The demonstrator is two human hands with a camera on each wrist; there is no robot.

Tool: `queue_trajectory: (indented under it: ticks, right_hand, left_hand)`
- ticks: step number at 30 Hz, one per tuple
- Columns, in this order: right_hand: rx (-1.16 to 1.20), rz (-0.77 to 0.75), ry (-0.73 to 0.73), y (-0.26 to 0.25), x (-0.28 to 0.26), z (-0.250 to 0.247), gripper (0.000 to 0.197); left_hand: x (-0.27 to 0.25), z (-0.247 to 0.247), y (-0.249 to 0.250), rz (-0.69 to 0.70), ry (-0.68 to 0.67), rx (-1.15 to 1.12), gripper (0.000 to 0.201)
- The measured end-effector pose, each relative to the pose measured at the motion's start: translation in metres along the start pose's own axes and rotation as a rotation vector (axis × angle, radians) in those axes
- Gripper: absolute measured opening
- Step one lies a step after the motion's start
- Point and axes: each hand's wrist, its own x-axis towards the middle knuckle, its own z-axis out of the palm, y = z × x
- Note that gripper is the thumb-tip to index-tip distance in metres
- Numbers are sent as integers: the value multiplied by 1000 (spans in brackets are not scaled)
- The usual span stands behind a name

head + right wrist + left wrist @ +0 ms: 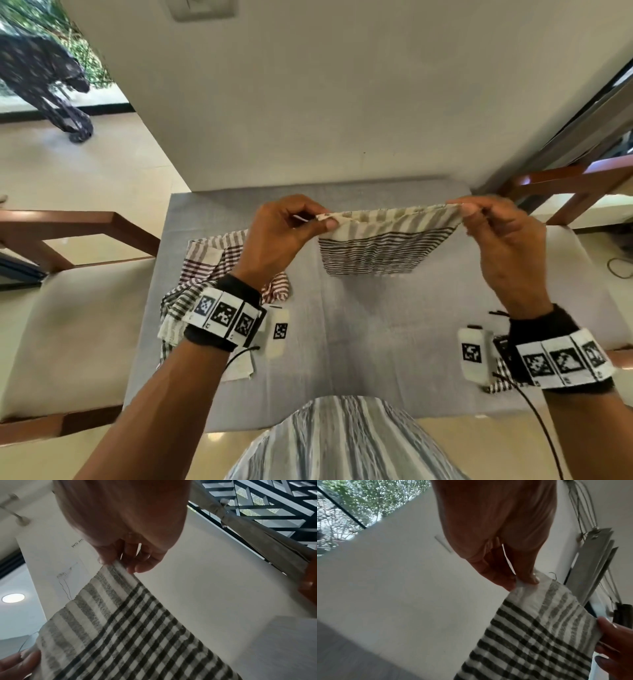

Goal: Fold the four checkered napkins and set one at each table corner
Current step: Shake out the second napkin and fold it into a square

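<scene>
Above a grey table (342,342), a person stretches a black-and-white checkered napkin (376,246) between both hands, clear of the tabletop. The left hand (277,236) pinches one top corner between thumb and fingers; the right hand (503,240) pinches the other corner the same way, and the cloth hangs doubled below them.

Only the head view shows the table: a loose heap of napkins (219,267) lies left of the held napkin, partly under the left wrist, and another napkin (500,377) peeks out beneath the right wrist near the table's near right corner. Bare grey surface lies between the heap and that corner, under the hanging cloth. Wooden chairs (78,233) flank the table's left and right edges, and a white wall (342,102) stands at its far edge.

The wrist views show the pinches from below, each thumb pressed to the cloth's pale striped border, plus the opposite hand's fingertips at the frame edge.
</scene>
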Motion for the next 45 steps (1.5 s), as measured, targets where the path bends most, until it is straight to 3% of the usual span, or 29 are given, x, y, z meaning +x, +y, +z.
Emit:
queue_trajectory:
  ticks: [8,15,26,30,37,45]
  right_hand:
    - [0,-111,53,-25,27,-16,18]
    - [-134,-313,-195,-29,28,-18,27]
    - [-153,-111,-348,-30,30,-12,11]
    - [-169,-64,-373,-28,36,-16,19]
    - [-102,-44,-281,-42,45,-24,11]
    - [-35,-6,-146,-45,78,-22,19]
  left_hand:
    - [13,-17,57,122,-12,-86,10]
    - [12,-28,70,150,14,-87,7]
    - [10,-44,65,119,94,-10,14]
    - [15,-50,60,98,118,7,19]
    - [24,-47,52,70,94,-84,14]
    - [62,-39,42,31,84,-25,17]
